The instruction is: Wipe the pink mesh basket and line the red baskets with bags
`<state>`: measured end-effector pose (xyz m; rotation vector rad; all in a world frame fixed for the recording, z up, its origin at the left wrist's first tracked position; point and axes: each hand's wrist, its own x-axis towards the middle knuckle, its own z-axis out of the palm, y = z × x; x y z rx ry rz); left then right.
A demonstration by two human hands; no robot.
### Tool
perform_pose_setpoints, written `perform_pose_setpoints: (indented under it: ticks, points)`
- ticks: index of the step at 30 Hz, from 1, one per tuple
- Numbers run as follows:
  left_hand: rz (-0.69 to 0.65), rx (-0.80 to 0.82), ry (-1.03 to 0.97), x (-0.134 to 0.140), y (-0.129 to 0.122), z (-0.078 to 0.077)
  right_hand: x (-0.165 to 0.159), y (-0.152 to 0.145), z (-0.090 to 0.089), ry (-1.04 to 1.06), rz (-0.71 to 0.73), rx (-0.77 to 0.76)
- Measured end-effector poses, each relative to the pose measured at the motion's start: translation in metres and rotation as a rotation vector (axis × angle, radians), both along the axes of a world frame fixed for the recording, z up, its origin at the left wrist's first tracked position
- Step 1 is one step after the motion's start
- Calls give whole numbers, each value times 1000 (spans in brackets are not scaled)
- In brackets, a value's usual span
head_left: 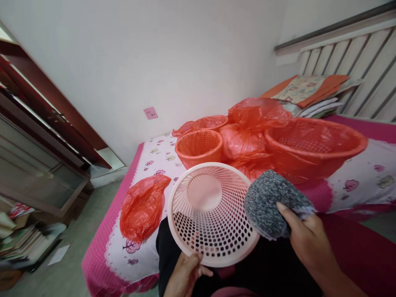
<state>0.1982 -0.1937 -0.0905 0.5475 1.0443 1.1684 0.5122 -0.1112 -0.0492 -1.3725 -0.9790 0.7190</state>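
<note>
A pale pink perforated plastic basket (213,262) is tilted over my lap, its round mouth facing me. My left hand (188,270) grips the near rim, thumb over the edge and fingers partly behind it. In my right hand (306,235) is a fuzzy grey cleaning cloth (269,202), pinched at its right end. The cloth hangs at the basket's right rim; I cannot tell whether the two touch. A crumpled red plastic bag (144,206) lies on the bed to the left of the basket.
Red baskets, one small (199,144) and one large (315,136), stand behind with red plastic bags (244,140) between them. All rest on a bed with a patterned sheet (123,264). Folded bedding (312,90) lies by the white headboard (371,70). A cabinet (40,165) stands at left.
</note>
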Motion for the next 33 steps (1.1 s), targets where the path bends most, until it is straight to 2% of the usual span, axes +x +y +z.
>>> perform_pose_setpoints:
  ticks: [3,6,9,15,20,22,25,27,29,33]
  points:
    - [41,34,67,8,4,3,-10,11,0,89,106,-50]
    - [23,13,37,21,6,-2,-23,11,-2,50,142,-40]
    - [-40,-41,-46,29,5,-10,-31,6,-1,-31,131,6]
    - [-295,-71,-266,29,7,-22,-37,0,3,-98,183,48]
    - [-321,-62,-294,30,6,-31,-31,-3,-3,-218,181,42]
    - [-328,-59,-289,32,4,-34,-27,-6,-6,-369,159,129]
    - [-345,-41,-259,33,2,-38,-25,-12,-7,-578,156,361]
    - [-354,-22,-230,34,2,-39,-32,-12,-1,-629,261,456]
    - [-367,-11,-209,35,2,-40,-48,-4,9,-639,432,442]
    - [-372,-13,-178,37,1,-39,-93,36,28,-747,678,176]
